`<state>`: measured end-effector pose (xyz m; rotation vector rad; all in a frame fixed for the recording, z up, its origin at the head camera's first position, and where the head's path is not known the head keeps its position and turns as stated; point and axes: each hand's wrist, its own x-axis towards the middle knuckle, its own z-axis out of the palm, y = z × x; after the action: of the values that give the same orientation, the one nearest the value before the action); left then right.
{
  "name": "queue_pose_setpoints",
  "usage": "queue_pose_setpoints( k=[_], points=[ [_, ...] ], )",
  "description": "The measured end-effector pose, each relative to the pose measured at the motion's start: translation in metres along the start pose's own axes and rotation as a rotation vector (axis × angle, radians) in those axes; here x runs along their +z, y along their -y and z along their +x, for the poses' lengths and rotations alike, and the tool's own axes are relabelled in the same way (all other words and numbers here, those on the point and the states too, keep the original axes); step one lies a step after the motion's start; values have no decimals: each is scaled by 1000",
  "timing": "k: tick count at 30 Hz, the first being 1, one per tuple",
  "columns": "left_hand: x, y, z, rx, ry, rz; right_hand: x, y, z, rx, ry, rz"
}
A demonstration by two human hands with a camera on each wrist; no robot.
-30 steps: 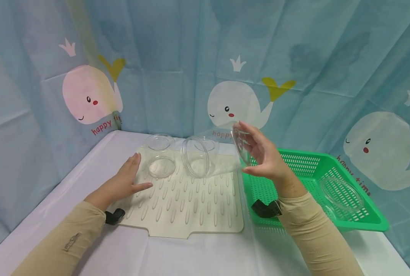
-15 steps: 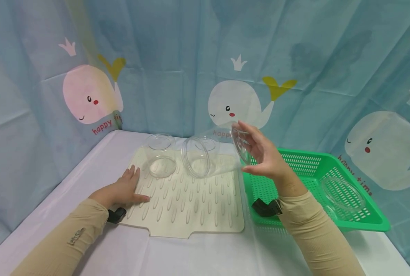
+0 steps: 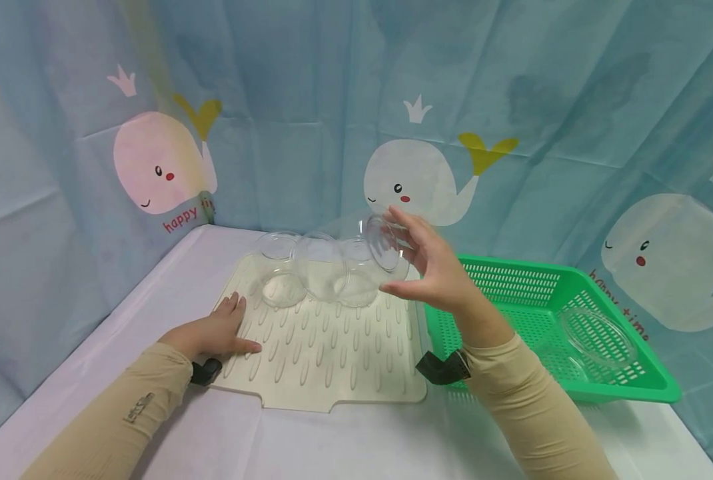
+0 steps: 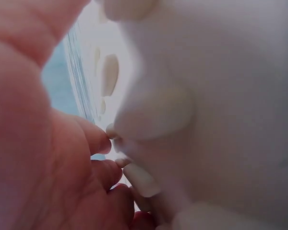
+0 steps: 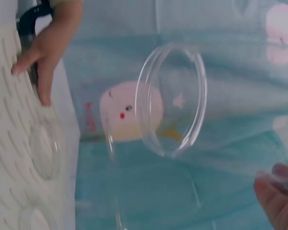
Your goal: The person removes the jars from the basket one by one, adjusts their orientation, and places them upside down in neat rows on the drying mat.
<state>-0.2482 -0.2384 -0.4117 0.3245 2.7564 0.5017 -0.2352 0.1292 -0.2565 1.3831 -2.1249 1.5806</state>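
A clear plastic cup point(image 3: 378, 244) lies tipped sideways in the air, its wide mouth toward the left. My right hand point(image 3: 431, 270) grips it around the base end, fingers curled and thumb below. In the right wrist view the rim point(image 5: 199, 100) of this cup faces away, with fingertips point(image 5: 273, 191) at the lower right. Two more clear cups stand on the cream ridged mat point(image 3: 332, 363): a left cup point(image 3: 280, 270) and a right cup point(image 3: 358, 291), which the held cup overlaps. My left hand point(image 3: 212, 331) rests on the mat's left edge, fingers straight, holding nothing.
To the right stands a green perforated basket point(image 3: 662, 387), with a clear cup point(image 3: 599, 339) lying inside. A blue curtain point(image 3: 296, 160) printed with whales hangs behind the white-covered table point(image 3: 386, 443).
My right hand has carried the cup leftward, over the mat and in front of the standing cups. My left hand has come down and slightly toward me onto the mat's edge.
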Motion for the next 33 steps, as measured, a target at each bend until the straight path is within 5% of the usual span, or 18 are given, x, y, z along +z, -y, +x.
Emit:
queue_pose_setpoints(
  k=[10,25,33],
  points=[
    [-2,1,1,0,8,27,52,4,11,248,-39,-94],
    [-7,2,-1,30,38,-15,100,-39,13,461,161,-355],
    [-7,7,0,60,36,23,120,-52,14,479,238,-421]
  ],
)
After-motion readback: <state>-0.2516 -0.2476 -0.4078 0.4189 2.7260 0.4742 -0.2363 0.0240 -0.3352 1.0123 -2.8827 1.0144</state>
